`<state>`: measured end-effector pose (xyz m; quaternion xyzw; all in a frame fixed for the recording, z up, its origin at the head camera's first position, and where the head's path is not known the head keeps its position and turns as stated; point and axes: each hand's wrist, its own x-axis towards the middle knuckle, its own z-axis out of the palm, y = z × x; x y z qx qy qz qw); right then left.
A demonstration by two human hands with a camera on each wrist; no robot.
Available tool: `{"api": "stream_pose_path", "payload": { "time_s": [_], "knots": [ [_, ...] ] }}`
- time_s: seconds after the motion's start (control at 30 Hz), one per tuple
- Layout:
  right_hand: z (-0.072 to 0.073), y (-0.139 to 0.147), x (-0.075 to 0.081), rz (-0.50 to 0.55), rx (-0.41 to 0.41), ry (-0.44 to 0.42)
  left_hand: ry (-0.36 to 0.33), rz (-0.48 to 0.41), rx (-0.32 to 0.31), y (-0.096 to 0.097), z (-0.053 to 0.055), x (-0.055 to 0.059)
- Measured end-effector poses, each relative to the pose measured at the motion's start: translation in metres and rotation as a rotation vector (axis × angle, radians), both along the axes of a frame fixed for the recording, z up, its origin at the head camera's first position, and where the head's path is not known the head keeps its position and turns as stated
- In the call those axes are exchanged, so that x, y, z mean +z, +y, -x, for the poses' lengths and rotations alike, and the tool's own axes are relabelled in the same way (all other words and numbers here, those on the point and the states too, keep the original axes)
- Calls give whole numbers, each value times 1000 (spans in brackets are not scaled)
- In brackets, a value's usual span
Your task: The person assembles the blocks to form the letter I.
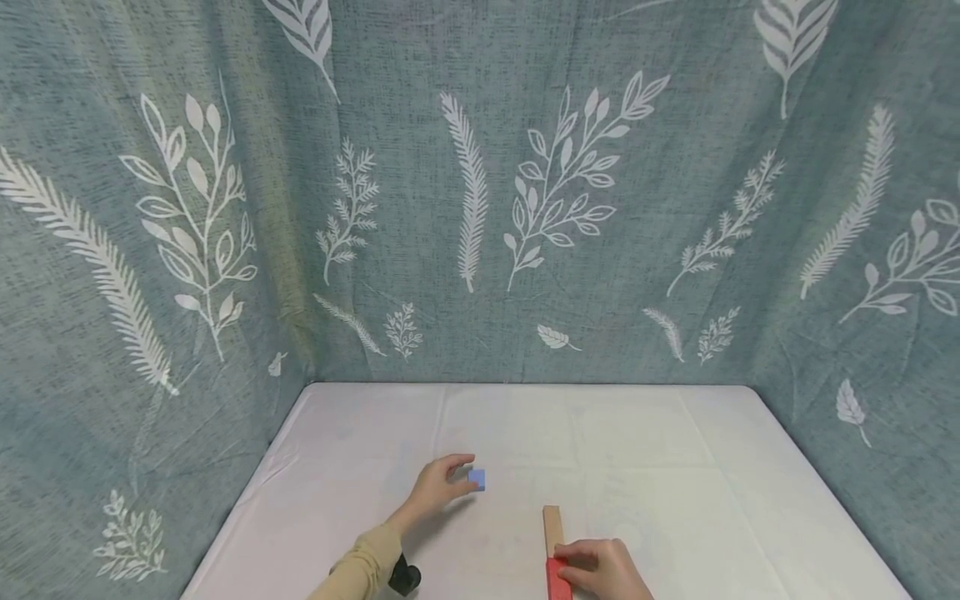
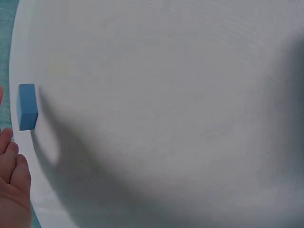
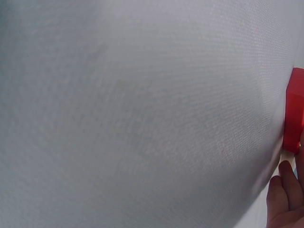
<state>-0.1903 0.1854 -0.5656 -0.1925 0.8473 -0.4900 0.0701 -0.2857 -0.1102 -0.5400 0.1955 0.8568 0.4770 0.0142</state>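
On the white cloth stands a small blue block (image 1: pixel 477 479); the left wrist view shows the blue block (image 2: pixel 27 107) as a rectangular piece. My left hand (image 1: pixel 438 486) reaches beside it, thumb and fingers spread apart on its near-left side. A gap shows between hand and block in the left wrist view. My right hand (image 1: pixel 603 567) pinches a red block (image 1: pixel 557 579) between thumb and fingers, near its far end. Lined up with that end is a light wooden block (image 1: pixel 552 527); fingertips are close to where the two meet. The right wrist view catches the red block (image 3: pixel 294 111) at its edge.
A white cloth (image 1: pixel 660 467) covers the table. Blue-green curtains (image 1: pixel 420 250) with white leaf prints rise along the back and both sides. A black device (image 1: pixel 405 577) sits at my left wrist.
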Motion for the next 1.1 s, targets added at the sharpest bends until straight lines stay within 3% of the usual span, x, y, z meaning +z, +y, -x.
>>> {"api": "stream_pose_path", "payload": {
  "time_s": [0.17, 0.43, 0.67, 1.1],
  "knots": [
    [-1, -1, 0, 0, 1, -7, 0, 14, 33, -1, -1, -10],
    [0, 0, -1, -12, -6, 6, 7, -41, 57, -2, 0, -20],
    [0, 0, 0, -7, -4, 23, 2, -69, 62, 0, 0, -21],
    [0, 1, -1, -14, -6, 48, 44, -41, 69, 1, 0, -23]
  ]
}}
